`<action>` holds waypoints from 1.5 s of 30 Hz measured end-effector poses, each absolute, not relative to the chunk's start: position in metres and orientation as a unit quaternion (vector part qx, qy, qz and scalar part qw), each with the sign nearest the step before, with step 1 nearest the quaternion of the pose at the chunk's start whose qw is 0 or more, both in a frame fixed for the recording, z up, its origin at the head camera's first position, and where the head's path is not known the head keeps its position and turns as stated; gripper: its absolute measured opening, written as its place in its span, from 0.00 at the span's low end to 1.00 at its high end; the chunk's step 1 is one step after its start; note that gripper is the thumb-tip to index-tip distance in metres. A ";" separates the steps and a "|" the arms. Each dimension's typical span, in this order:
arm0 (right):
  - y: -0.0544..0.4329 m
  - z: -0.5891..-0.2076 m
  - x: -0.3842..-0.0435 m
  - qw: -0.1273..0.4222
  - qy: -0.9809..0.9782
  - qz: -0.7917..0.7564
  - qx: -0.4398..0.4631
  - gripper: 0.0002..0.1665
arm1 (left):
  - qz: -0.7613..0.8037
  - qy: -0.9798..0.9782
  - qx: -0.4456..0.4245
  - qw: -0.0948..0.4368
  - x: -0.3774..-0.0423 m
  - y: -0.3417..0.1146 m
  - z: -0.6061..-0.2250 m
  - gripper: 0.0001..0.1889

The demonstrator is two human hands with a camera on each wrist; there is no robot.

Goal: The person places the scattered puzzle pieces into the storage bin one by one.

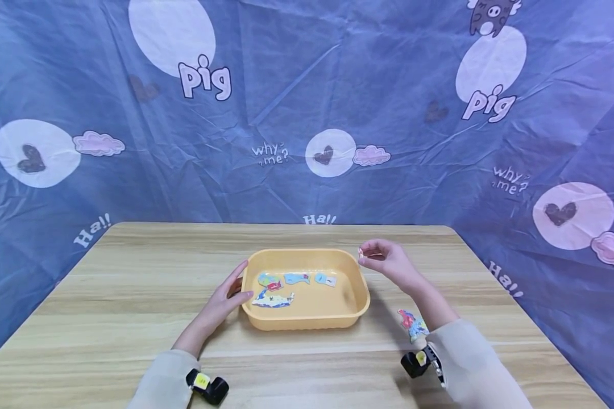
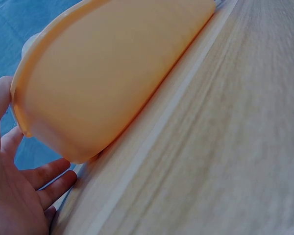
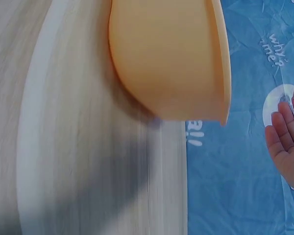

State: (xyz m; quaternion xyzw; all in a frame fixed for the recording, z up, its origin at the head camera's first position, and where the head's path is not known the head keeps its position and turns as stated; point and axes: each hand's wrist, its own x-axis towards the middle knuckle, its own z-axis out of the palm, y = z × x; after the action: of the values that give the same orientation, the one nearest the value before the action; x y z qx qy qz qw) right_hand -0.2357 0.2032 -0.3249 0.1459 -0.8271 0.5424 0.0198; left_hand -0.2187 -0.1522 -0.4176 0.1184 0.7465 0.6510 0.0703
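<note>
A yellow plastic basin (image 1: 307, 322) stands on the table. My left hand (image 1: 220, 304) grips its left end, thumb over the rim and the other fingers along the outer wall. In the left wrist view, fingers (image 2: 46, 174) reach beside the lower wall of the basin. Beyond the right rim, my right hand (image 1: 391, 266) pinches a small thin printed piece (image 1: 360, 253) between thumb and fingertips. That piece shows edge-on in the right wrist view, held above table height. Inside the basin lie several flat colourful cut-out pieces, among them a white and blue one (image 1: 273, 300) nearest my left thumb.
Another colourful cut-out piece (image 1: 413, 325) lies on the wooden table (image 1: 307, 369), right of the basin and partly covered by my right forearm. A blue printed cloth (image 1: 286, 187) hangs behind the table and along its sides.
</note>
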 end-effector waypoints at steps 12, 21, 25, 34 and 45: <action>0.180 -0.328 -0.242 0.022 -0.810 0.566 0.153 0.15 | 0.653 0.745 0.121 0.071 -0.218 -0.152 -0.419 0.34; 0.162 -0.331 -0.245 0.009 -0.796 0.585 0.153 0.16 | 0.650 0.747 0.119 0.069 -0.219 -0.152 -0.420 0.34; 0.152 -0.333 -0.248 0.001 -0.791 0.591 0.159 0.15 | 0.653 0.744 0.123 0.068 -0.218 -0.152 -0.420 0.34; 0.130 -0.347 -0.252 -0.038 -0.786 0.592 0.172 0.14 | 0.657 0.740 0.129 0.065 -0.219 -0.151 -0.419 0.35; 0.110 -0.348 -0.247 -0.095 -0.787 0.581 0.186 0.13 | 0.658 0.739 0.132 0.060 -0.218 -0.151 -0.419 0.35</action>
State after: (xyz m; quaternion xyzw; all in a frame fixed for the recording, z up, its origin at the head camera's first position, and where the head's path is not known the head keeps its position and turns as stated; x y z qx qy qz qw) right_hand -0.2473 0.1100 -0.3484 0.1862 -0.7870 0.5805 -0.0949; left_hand -0.2181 -0.1508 -0.4188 0.1320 0.7393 0.6576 0.0600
